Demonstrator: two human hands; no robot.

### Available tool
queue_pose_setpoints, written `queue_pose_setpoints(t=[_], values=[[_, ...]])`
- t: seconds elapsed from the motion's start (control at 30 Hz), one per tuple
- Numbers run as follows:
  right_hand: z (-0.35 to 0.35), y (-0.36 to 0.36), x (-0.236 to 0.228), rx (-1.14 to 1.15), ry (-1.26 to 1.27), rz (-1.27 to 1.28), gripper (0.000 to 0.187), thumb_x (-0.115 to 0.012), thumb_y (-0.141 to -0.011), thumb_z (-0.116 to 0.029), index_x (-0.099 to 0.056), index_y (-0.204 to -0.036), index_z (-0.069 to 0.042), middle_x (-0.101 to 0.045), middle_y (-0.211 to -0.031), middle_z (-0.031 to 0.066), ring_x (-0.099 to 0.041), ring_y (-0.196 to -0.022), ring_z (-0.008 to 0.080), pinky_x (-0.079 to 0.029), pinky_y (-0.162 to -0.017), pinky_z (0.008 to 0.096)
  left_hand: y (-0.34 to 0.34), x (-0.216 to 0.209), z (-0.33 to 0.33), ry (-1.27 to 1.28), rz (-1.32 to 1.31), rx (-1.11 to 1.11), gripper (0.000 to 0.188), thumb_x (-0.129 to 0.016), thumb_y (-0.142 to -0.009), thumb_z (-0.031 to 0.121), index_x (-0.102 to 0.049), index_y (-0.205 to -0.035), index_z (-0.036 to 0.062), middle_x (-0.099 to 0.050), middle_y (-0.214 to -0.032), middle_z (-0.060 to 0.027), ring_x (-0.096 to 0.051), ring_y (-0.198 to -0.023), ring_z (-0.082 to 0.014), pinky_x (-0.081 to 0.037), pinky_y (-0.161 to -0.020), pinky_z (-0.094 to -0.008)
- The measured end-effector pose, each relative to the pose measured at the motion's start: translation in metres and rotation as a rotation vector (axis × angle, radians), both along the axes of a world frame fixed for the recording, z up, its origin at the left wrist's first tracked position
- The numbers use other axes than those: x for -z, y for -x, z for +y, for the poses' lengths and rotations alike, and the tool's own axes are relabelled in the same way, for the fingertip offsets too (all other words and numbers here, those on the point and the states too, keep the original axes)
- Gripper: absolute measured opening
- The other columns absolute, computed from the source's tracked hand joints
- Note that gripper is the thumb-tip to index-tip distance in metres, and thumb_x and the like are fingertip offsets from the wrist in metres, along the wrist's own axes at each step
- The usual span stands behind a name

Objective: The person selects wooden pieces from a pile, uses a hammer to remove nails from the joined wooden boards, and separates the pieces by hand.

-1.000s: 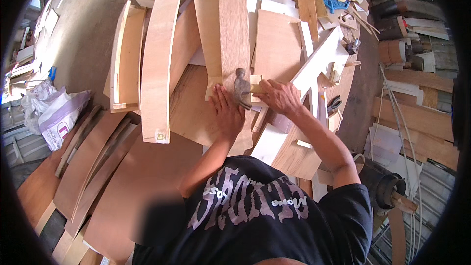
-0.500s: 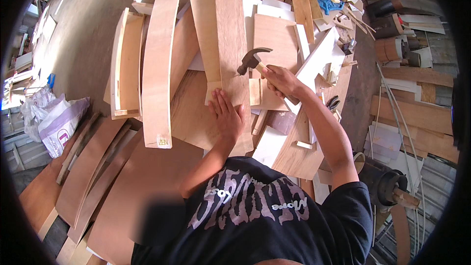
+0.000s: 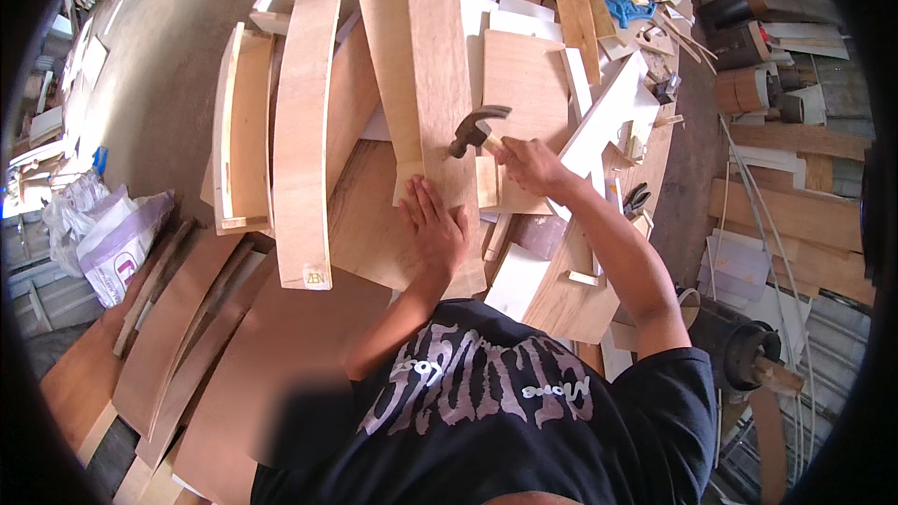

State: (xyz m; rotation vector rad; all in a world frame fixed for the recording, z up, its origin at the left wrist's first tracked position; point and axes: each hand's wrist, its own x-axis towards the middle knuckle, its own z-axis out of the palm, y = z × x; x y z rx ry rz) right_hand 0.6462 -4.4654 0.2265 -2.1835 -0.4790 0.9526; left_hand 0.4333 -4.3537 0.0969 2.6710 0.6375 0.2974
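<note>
My right hand [image 3: 531, 166] is closed around the handle of a claw hammer [image 3: 479, 131], whose dark metal head is just over the right part of a long plywood board [image 3: 441, 65]. Whether the head touches the board I cannot tell. Flat on the near part of that board lies my left hand [image 3: 436, 229], fingers stretched out. The board's left side meets another long wooden piece [image 3: 385, 33], and the two form a narrow box-like shape. Any nail under the hammer is too small to make out.
Left of the board stand a curved plywood panel [image 3: 301, 122] and an open wooden box frame [image 3: 249, 122]. Offcuts and a white board [image 3: 608, 122] crowd the right side, with pliers [image 3: 636, 196] among them. Brown curved panels [image 3: 178, 318] and a plastic bag [image 3: 112, 243] are at the lower left.
The hammer and my right hand have come slightly lower, and the hammer head has tilted. My left hand stays flat at nearly the same spot on the board.
</note>
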Motion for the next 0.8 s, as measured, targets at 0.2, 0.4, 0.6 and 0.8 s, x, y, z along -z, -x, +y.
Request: queue_pose_setpoints(t=[0.2, 0.4, 0.6, 0.8], values=[[-0.008, 0.013, -0.01, -0.077, 0.029, -0.155, 0.049, -0.049, -0.113, -0.045, -0.061, -0.102, 0.002, -0.06, -0.066, 0.0204, -0.064, -0.063, 0.0347, -0.048, -0.065, 0.0492, 0.002, -0.001, 0.0, -0.006, 0.002, -0.001, 0.09, -0.054, -0.105, 0.043, -0.017, -0.162, -0.0159, -0.022, -0.17, -0.0351, -0.017, -0.161, -0.0479, -0.011, -0.13, -0.0642], [-0.027, 0.058, -0.018, -0.478, 0.255, -0.539, 0.056, -0.062, -0.102, -0.055, -0.053, -0.154, -0.038, -0.074, -0.107, 0.0052, -0.075, -0.08, 0.032, -0.062, -0.068, 0.0457, 0.002, 0.003, 0.004, -0.07, -0.014, 0.008, 0.086, -0.054, -0.104, 0.036, -0.02, -0.161, -0.0175, -0.024, -0.169, -0.035, -0.019, -0.162, -0.0472, -0.011, -0.129, -0.0647], [-0.034, 0.075, -0.004, -0.518, 0.285, -0.595, 0.061, -0.061, -0.101, -0.057, -0.044, -0.159, -0.049, -0.069, -0.094, 0.0026, -0.073, -0.074, 0.0279, -0.06, -0.061, 0.0437, 0.003, 0.0, 0.003, -0.012, -0.066, 0.032, 0.087, -0.058, -0.096, 0.027, -0.021, -0.16, -0.0183, -0.023, -0.169, -0.0353, -0.018, -0.161, -0.0483, -0.01, -0.129, -0.065], [-0.016, 0.059, 0.007, -0.462, 0.209, -0.746, 0.055, -0.062, -0.103, -0.05, -0.049, -0.156, -0.047, -0.066, -0.09, 0.0024, -0.07, -0.067, 0.0241, -0.054, -0.05, 0.0421, 0.005, 0.004, 0.003, -0.041, 0.033, 0.023, 0.09, -0.055, -0.1, 0.035, -0.017, -0.163, -0.0152, -0.023, -0.17, -0.0343, -0.015, -0.163, -0.0464, -0.01, -0.13, -0.0621]])
